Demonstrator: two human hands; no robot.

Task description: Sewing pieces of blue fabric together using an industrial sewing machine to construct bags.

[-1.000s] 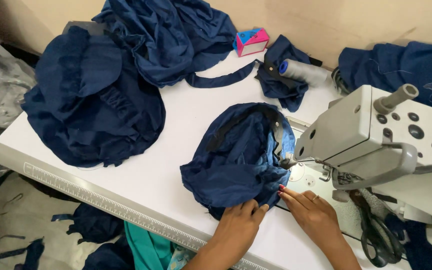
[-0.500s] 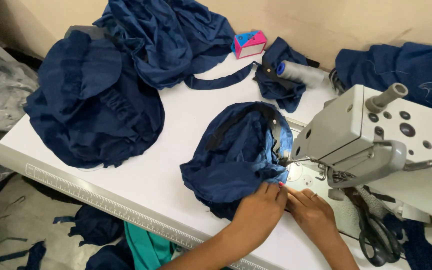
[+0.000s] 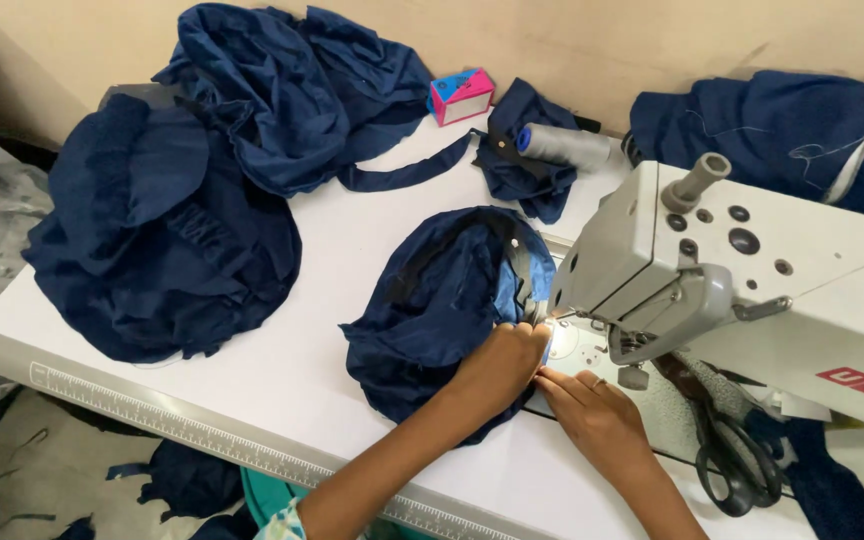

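Note:
A dark blue fabric piece (image 3: 437,300), gathered into a round shape with a lighter blue band on its right edge, lies on the white table (image 3: 322,250) under the head of a white sewing machine (image 3: 752,270). My left hand (image 3: 502,365) presses flat on the fabric's right edge just in front of the needle. My right hand (image 3: 597,415) rests beside it on the machine bed, fingertips touching the fabric edge. A small lamp lights the spot at the needle.
A big heap of dark blue garments (image 3: 182,200) covers the table's left and back. A pink and blue box (image 3: 462,95) and a grey thread cone (image 3: 562,145) sit at the back. Black scissors (image 3: 737,455) lie right of my hand. More blue cloth (image 3: 782,130) lies behind the machine.
My left hand has slid forward over the fabric, up to the needle. My right hand has stayed close beside it. The view has moved closer.

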